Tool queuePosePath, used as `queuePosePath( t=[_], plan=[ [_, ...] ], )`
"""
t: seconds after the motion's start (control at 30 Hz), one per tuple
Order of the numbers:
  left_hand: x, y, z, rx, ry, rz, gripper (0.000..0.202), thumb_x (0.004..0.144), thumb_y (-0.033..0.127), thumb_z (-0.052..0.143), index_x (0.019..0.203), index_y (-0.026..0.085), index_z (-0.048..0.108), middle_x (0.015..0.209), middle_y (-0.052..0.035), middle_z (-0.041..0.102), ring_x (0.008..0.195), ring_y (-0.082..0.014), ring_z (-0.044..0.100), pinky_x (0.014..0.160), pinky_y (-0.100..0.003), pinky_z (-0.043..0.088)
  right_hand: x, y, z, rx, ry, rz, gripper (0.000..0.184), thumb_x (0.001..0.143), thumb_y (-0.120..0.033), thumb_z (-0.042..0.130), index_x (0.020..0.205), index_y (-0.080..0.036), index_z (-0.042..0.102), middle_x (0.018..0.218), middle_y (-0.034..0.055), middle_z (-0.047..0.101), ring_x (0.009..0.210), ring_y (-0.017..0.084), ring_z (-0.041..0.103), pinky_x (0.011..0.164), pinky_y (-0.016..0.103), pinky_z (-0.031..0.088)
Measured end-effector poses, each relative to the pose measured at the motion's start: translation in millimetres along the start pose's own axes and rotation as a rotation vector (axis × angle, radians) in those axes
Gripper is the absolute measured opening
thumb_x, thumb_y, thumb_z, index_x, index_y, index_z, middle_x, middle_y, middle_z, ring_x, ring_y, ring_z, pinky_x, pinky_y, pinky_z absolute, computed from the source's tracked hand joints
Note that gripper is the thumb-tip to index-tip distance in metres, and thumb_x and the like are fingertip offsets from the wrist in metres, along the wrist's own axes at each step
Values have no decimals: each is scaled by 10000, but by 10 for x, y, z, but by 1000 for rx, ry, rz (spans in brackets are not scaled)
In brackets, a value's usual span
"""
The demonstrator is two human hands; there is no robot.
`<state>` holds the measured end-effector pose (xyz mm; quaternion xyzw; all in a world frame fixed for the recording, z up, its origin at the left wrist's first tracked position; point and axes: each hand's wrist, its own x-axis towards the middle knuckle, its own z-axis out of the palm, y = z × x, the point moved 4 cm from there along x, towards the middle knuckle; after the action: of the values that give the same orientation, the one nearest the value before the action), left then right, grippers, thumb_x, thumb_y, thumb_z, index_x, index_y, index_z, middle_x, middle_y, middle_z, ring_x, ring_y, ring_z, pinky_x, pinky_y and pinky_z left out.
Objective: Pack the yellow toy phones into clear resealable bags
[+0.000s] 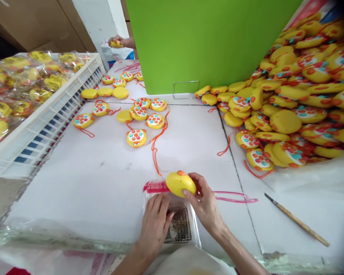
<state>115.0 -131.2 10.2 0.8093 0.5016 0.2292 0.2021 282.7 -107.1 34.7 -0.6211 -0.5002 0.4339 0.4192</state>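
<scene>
Your right hand clamps a stiff, light-looking yellow plastic toy by its rim; your open left hand rests on a clear plastic bag.

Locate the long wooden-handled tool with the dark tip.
In the head view, the long wooden-handled tool lies on the white tabletop's right side, below the heap of yellow round toys.
</scene>
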Motion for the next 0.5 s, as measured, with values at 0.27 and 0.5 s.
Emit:
queuePosePath(
  t=[0.27, 0.5],
  plan=[
    [33, 77, 139, 11, -78, -39, 149, 885, 127, 428, 865, 163, 571, 877, -68, 588, 825, -216, 514, 727, -380, 454, -62, 65, -92, 153, -119, 275, 454, 834, -469, 551, 1144, -147, 477, 901, 58, 594, 682, 154, 548, 524, 263, 532],
    [-20, 1, 120, -163, 6, -109, 261, 857, 98, 469, 1106, 168, 498, 935, -61, 605, 847, -195, 525, 737, -343, 462, -241, 14, -345, -10, -344, 392, 417, 862, -462, 517, 1162, -180, 455, 932, 47, 592, 642, 139, 567, 609, 292, 531]
  ],
)
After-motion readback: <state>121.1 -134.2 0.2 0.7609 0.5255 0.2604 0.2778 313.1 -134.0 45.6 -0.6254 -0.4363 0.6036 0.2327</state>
